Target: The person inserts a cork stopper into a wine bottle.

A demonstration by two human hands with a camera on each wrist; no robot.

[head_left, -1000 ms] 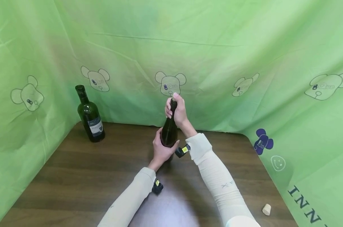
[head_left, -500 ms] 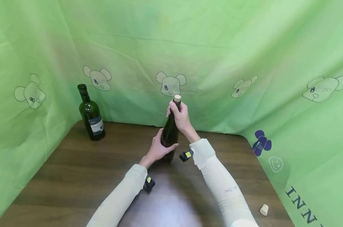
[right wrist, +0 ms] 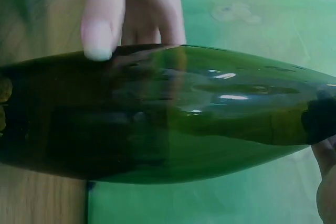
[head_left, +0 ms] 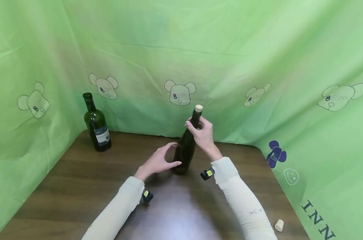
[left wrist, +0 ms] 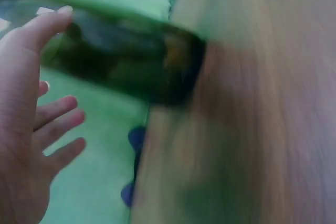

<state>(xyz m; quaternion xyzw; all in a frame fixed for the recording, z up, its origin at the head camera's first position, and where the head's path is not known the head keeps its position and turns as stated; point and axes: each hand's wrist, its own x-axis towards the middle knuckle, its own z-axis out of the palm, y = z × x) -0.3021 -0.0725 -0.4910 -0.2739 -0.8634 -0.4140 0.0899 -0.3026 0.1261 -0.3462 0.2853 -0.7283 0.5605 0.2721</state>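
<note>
A dark green wine bottle (head_left: 185, 151) leans right over the table in the head view, a pale cork (head_left: 198, 108) in its mouth. My right hand (head_left: 204, 135) grips the neck just below the cork. To the left of the bottle's lower body, my left hand (head_left: 158, 160) is spread, thumb apart from the fingers. Its fingers (left wrist: 60, 114) are loose in the left wrist view, where the bottle (left wrist: 121, 51) is blurred. The bottle (right wrist: 236, 119) spans the right wrist view, with the left hand (right wrist: 113, 3) at its upper side.
A second green bottle (head_left: 97, 128), with a blue and white label, stands uncorked at the table's back left. A loose cork (head_left: 279, 225) lies near the right edge of the wooden table (head_left: 79, 186). Green printed cloth (head_left: 181, 50) surrounds the back and sides.
My right thumb has come off the cork and the hand has slid down the neck. The bottle now tilts right. My left hand has let go and drawn back leftward.
</note>
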